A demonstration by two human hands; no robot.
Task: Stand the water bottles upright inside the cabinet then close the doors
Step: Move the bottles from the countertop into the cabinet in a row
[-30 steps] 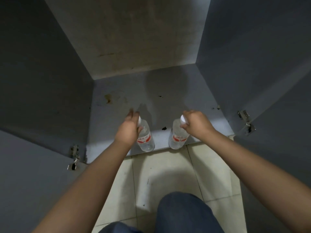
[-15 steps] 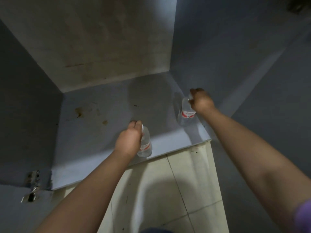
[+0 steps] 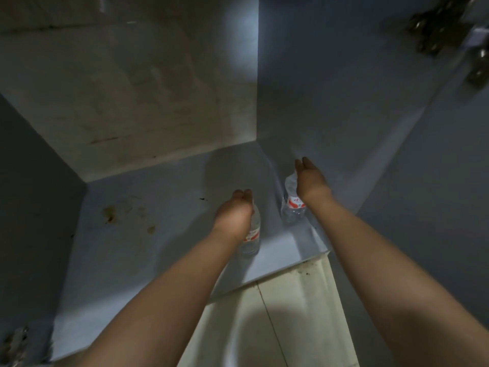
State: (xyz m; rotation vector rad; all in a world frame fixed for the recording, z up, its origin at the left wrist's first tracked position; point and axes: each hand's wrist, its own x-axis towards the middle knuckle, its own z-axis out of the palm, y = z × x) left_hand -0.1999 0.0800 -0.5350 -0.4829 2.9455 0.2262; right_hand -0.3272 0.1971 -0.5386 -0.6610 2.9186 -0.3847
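Two clear water bottles with red-and-white labels stand upright on the grey cabinet floor. My left hand grips the top of the left bottle, which stands near the floor's front edge. The right bottle stands deeper in, close to the cabinet's right wall. My right hand lies against its upper part with fingers stretched straight; its thumb is hidden. Both bottle caps are covered by my hands.
The cabinet's right door hangs open beside my right arm, with a metal hinge at the top right. Another hinge shows at the bottom left. Brown stains mark the cabinet floor. Pale floor tiles lie in front.
The view has swung right and closer. My right hand carried its bottle from the front edge deeper toward the right wall and its fingers have straightened. My left hand stays on its bottle.
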